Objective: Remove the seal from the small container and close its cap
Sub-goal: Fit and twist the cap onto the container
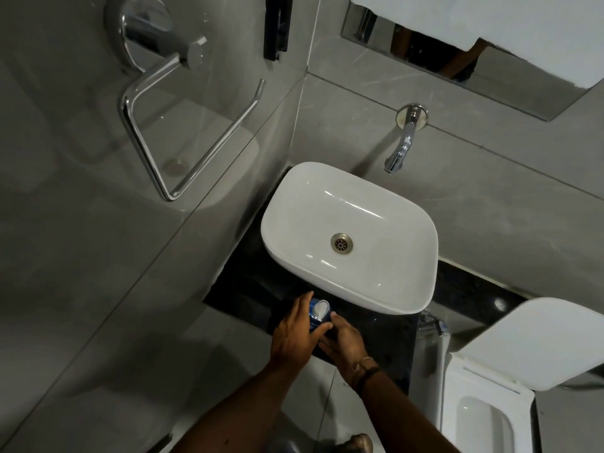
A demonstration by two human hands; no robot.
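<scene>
A small blue container [316, 317] with a white flip cap [320, 308] standing open is held over the black counter [385, 335], just in front of the basin. My left hand [294, 335] wraps around its left side, thumb across the front. From the right, my right hand [343, 338] meets the container's lower part, its fingers curled against it. I cannot make out the seal; the container's mouth is hidden behind the cap and my fingers.
A white basin [349, 237] sits on the counter with a wall tap [400, 148] above it. A chrome towel holder [183, 119] hangs on the left wall. A toilet with a raised lid [523, 348] stands at the right. Grey floor tiles lie below.
</scene>
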